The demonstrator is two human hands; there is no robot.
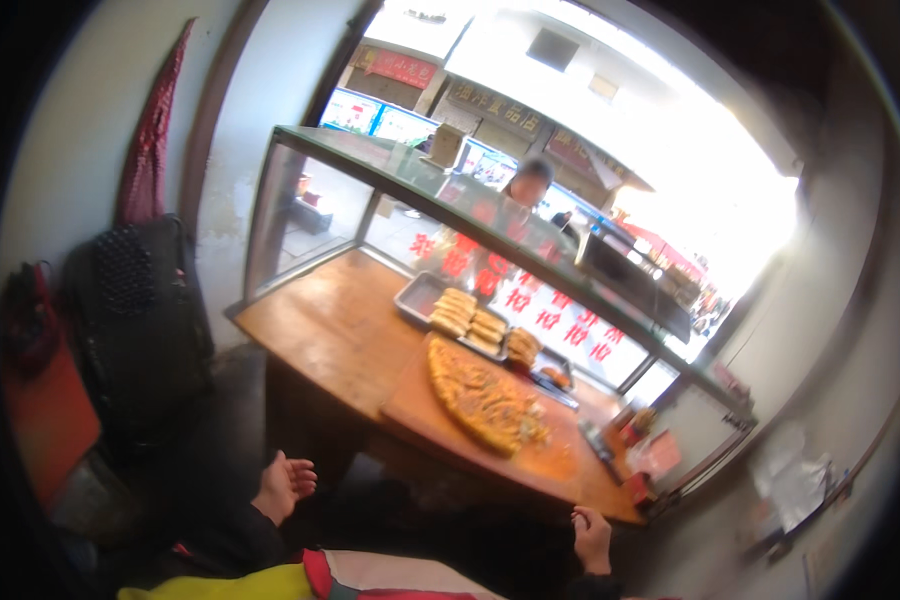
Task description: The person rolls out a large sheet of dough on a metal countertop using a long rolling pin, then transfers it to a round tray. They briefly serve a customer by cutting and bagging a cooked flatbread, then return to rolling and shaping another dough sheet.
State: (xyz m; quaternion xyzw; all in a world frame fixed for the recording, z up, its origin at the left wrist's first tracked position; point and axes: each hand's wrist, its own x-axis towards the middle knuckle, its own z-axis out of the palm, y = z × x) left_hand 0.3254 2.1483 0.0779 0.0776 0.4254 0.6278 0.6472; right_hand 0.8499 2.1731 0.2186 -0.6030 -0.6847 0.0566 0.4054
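My left hand [285, 487] is in the air in front of the table, its fingers loosely stretched and nothing in it. Further right, my right hand [592, 538] hangs just below the table's near edge. Its fingers are curled in, and I see nothing in them. Beyond both hands, touched by neither, a large flatbread [475, 395], golden with a browned topping, lies on an orange-brown board [410, 405]. One side of it is rounded and the other is cut. Crumbs and small bits lie at its right end.
Behind the flatbread, a metal tray [415, 298] bears stacked bread pieces [453, 312]. A dark-handled tool [597, 440] and a pink box [658, 455] are at the wooden table's [305, 305] right. A glass case [400, 180] encloses the far side; a person [528, 185] stands beyond. Left is a black chair [140, 320].
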